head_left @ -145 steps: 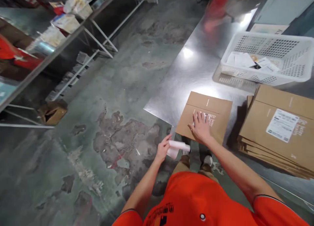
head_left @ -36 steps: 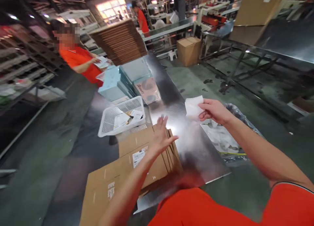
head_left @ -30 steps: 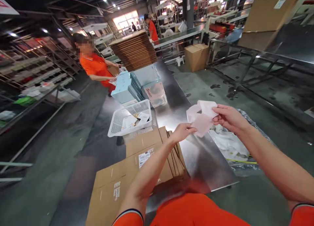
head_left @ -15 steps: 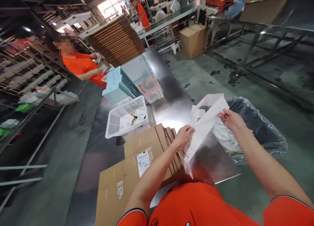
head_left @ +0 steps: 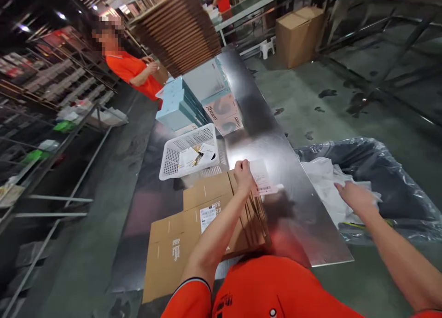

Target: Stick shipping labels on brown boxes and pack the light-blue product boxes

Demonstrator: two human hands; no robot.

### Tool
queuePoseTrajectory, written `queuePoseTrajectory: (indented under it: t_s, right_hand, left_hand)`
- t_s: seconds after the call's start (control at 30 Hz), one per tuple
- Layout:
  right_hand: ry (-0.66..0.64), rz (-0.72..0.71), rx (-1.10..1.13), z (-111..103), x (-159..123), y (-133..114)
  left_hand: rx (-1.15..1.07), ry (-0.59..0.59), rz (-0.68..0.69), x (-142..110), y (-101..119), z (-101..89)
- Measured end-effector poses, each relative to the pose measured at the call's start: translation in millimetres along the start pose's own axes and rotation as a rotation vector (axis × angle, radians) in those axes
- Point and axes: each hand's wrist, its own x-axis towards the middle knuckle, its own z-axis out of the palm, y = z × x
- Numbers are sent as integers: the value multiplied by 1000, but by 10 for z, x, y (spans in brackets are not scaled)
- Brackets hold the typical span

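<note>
My left hand [head_left: 243, 174] is closed on a printed shipping label [head_left: 261, 177], holding it over the steel table beside the cardboard. Below that hand lie flat brown cartons [head_left: 193, 216] in a stack, the top one bearing a white shipping label [head_left: 207, 216]. My right hand [head_left: 357, 198] reaches over a bin lined with clear plastic [head_left: 407, 203], close above crumpled white backing paper [head_left: 322, 184]. Motion blurs its fingers, so whether they grip any paper cannot be made out.
A white perforated basket [head_left: 169, 164] of cards stands past the cartons. Beyond it are light-blue boxes [head_left: 177, 108], a pink printed box [head_left: 224, 111] and a tall cardboard stack [head_left: 179, 32]. A co-worker [head_left: 133, 72] stands at the table's left. A large carton [head_left: 299, 37] sits on the floor.
The white sheet stretched between both hands has come apart. My left hand has moved left with the label, while my right hand has gone down and right over the bin.
</note>
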Motion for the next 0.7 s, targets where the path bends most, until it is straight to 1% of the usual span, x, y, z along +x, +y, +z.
queuePoseTrajectory:
  t_s: [0.03,0.07,0.13,0.17,0.2,0.23,0.27,0.3,0.33,0.37,0.4,0.43,0.47,0.5,0.53,0.57,0.6,0.63,0.7]
  right_hand:
    - [-58,-100,-11,82,-77,-192]
    - [-135,-237,11,185,-176,-407]
    - [-360,-581,119,419,-414,-830]
    - [-438,-696,157,532,-533,-1004]
    - [-491,-766,179,632,-636,-1139]
    - [-505,-788,174,710,-716,-1232]
    - [-494,-786,146,765,-768,-1290]
    - [-480,-782,100,795,-793,-1322]
    - [-473,-792,49,803,-795,-1340]
    - [-491,-828,-3,792,-783,-1356]
    - [-526,-881,-51,768,-765,-1377]
    - [-569,-937,-101,737,-752,-1409]
    - [-610,-986,-150,703,-747,-1451]
    - [-636,-1022,-194,673,-752,-1500]
    - [-642,-1045,-232,650,-767,-1550]
    - [-635,-1056,-259,639,-786,-1595]
    - [-624,-1057,-271,641,-802,-1627]
    - [-626,-1048,-264,656,-808,-1643]
    - [-672,-987,-206,711,-760,-1612]
  left_hand:
    - [-11,50,5,18,1,13]
    - [-23,93,13,24,-1,35]
    - [-46,150,19,13,-11,65]
    - [-53,165,9,5,-15,54]
    - [-54,168,0,-3,-14,17]
    - [-45,162,13,-10,-5,-50]
    - [-19,144,69,-16,15,-144]
    - [39,104,177,-23,50,-259]
    - [139,30,336,-32,100,-385]
    - [273,-83,524,-42,164,-512]
    - [428,-228,712,-51,237,-631]
    - [588,-387,866,-58,312,-732]
    - [735,-546,967,-60,383,-814]
    - [855,-687,1015,-57,442,-875]
    - [940,-793,1017,-52,482,-919]
    - [994,-856,982,-47,501,-950]
    - [1016,-886,931,-44,498,-975]
    - [1006,-892,878,-45,474,-999]
    - [898,-853,775,-54,376,-1065]
